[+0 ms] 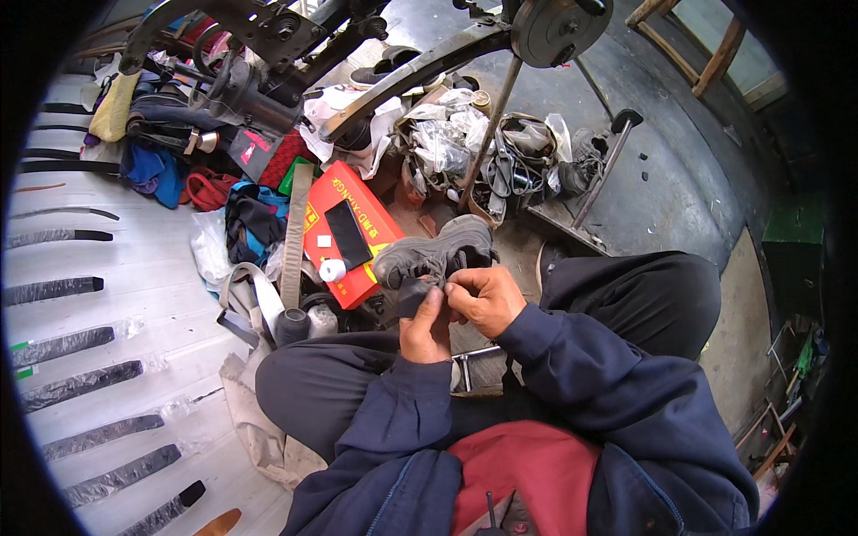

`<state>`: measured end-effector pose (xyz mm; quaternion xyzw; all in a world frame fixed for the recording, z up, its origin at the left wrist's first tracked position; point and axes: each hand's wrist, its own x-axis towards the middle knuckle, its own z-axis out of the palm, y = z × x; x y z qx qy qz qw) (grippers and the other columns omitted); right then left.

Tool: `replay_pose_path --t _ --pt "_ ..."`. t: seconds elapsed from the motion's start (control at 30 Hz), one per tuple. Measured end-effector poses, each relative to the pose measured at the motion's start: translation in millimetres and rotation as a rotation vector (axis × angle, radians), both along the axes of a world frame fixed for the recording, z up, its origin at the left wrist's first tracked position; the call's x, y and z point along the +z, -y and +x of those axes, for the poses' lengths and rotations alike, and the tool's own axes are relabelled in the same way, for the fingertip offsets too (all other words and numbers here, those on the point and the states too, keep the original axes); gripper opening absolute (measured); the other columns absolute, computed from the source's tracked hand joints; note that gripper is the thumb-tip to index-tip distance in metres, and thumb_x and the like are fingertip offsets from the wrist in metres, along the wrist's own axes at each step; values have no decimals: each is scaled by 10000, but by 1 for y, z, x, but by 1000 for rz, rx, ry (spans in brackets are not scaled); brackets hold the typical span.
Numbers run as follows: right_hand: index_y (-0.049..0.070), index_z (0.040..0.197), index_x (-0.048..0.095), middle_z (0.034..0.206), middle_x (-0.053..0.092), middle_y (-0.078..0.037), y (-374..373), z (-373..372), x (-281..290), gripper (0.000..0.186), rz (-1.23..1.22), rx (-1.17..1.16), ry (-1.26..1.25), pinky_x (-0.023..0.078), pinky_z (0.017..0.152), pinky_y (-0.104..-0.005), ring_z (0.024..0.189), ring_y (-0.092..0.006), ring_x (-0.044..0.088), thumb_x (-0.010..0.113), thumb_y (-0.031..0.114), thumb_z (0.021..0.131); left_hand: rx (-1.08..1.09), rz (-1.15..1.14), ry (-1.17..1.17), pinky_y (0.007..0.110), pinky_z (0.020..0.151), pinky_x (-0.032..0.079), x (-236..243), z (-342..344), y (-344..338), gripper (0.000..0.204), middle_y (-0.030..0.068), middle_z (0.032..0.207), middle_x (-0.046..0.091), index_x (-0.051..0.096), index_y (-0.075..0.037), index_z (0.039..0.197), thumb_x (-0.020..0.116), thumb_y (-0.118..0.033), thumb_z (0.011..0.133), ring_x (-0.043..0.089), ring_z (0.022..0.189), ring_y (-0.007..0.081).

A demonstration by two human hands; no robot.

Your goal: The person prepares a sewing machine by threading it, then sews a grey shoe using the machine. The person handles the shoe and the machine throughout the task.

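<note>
Above my lap, between my knees, is a worn dark-grey lace-up shoe (409, 257). A second rounded grey shoe part (468, 234) shows right beside it; I cannot tell if it belongs to the same shoe. My left hand (424, 334) is closed, thumb up, on a dark flap (412, 297) at the shoe's near side. Close against it, my right hand (490, 301) pinches at the shoe's edge with thumb and forefinger. What sits between those fingertips is too small to make out.
A red box (365, 207) carries a black phone (348, 234) and a white roll (332, 270). Overhead at the back stands a black iron machine with a round wheel (561, 31). Bags of scraps (444, 134) lie behind the shoe. Several wrapped dark strips (76, 347) lie at left.
</note>
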<state>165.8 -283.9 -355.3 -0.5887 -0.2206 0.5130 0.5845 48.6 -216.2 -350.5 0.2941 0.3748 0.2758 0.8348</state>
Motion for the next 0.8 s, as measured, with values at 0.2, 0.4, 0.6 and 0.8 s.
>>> replay_pose_path --t 0.2,0.4,0.6,0.8 --pt "-23 854 658 650 647 -38 3 -4 3 222 -12 -34 51 501 577 -262 615 -83 619 549 130 973 29 -110 6 312 664 439 -9 1 1 108 -7 873 591 601 -115 997 636 -213 972 556 773 139" --pt "-25 859 657 643 642 -52 4 -4 -4 201 42 -23 235 496 567 -272 605 -99 616 558 118 961 36 -145 10 334 775 488 -13 -3 1 170 14 1025 644 629 -100 1121 633 -190 977 613 929 164" --pt "-32 812 641 689 600 -219 2 -4 -1 185 24 -79 344 467 573 -406 579 -339 589 612 140 871 56 -100 8 375 883 514 -12 0 1 229 43 1102 656 634 -76 1171 643 -192 974 634 1023 196" --pt "-28 826 656 702 621 -212 2 -4 1 200 23 -70 354 497 596 -404 623 -335 645 610 160 880 15 7 -71 324 782 529 -5 0 3 183 34 994 649 642 -57 1079 668 -189 955 633 884 166"
